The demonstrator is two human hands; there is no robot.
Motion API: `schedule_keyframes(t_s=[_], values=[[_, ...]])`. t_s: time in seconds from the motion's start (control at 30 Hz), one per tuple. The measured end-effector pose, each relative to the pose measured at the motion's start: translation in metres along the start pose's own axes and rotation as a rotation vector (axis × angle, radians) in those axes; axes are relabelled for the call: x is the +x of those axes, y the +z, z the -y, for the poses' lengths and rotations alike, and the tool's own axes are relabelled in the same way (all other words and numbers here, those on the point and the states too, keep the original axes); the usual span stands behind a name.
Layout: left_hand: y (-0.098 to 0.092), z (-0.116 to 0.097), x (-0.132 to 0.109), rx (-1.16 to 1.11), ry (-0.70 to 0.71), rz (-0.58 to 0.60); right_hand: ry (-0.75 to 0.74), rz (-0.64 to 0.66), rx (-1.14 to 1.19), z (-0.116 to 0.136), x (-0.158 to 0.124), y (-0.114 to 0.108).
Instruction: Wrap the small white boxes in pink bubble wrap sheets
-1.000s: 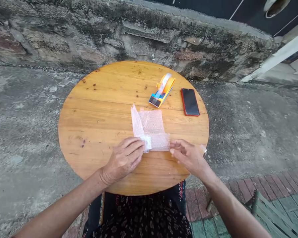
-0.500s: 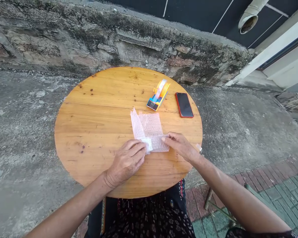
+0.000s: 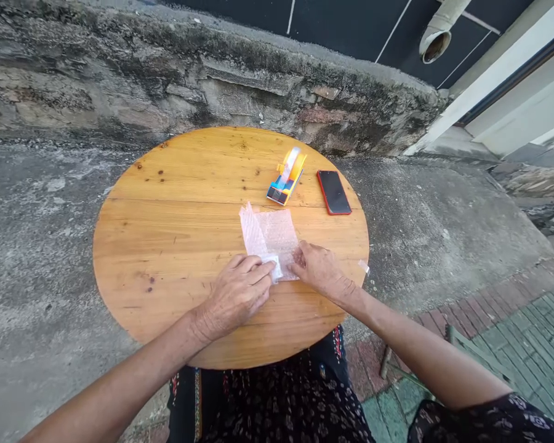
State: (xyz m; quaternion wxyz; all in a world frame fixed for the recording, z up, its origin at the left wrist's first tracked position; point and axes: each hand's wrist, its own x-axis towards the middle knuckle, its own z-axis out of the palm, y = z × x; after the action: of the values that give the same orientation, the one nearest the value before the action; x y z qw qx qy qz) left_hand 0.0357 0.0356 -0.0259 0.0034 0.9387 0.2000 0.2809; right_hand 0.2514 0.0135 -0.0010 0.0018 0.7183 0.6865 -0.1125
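Observation:
A sheet of pinkish bubble wrap lies on the round wooden table, its left part slanting up in a loose flap. On its lower left edge sits a small white packet, partly covered by my fingers. My left hand is closed over that packet, thumb and fingertips pressing it onto the wrap. At the right edge of the sheet, my right hand pinches the bubble wrap between bent fingers. The fingertips of both hands are partly hidden.
Beyond the wrap stands a yellow and blue tape dispenser. A red-edged phone lies to its right. A bit of clear tape sticks to the table's right edge. Behind the table runs a rough stone wall.
My right hand has moved left with the right end of the bubble wrap, which now reaches less far right. The left hand stays on the packet. The view has shifted slightly.

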Motion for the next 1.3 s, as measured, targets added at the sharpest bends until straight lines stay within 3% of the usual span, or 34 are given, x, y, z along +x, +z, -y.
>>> schedule_keyframes(t_s=[0.17, 0.3, 0.53, 0.73, 0.97, 1.17, 1.3], values=[[0.000, -0.001, 0.002, -0.011, -0.008, -0.025, 0.103, 0.024, -0.054, -0.001, -0.011, -0.002], [0.000, -0.001, 0.003, -0.004, 0.015, -0.036, 0.181, 0.026, 0.049, -0.003, -0.014, -0.001], [-0.004, -0.003, 0.007, 0.007, 0.008, -0.029, 0.267, 0.005, 0.738, -0.018, -0.013, 0.022], [-0.004, -0.003, 0.007, 0.013, 0.024, 0.014, 0.191, 0.074, 0.926, -0.024, -0.016, 0.028], [-0.001, 0.000, 0.005, 0.007, 0.021, 0.057, 0.100, 0.004, 0.947, -0.006, -0.016, 0.015], [-0.001, 0.001, 0.005, -0.026, 0.019, 0.033, -0.056, -0.210, 0.645, 0.017, -0.025, 0.013], [-0.004, 0.001, 0.007, -0.050, 0.028, 0.016, -0.112, -0.271, 0.637, 0.028, -0.030, 0.015]])
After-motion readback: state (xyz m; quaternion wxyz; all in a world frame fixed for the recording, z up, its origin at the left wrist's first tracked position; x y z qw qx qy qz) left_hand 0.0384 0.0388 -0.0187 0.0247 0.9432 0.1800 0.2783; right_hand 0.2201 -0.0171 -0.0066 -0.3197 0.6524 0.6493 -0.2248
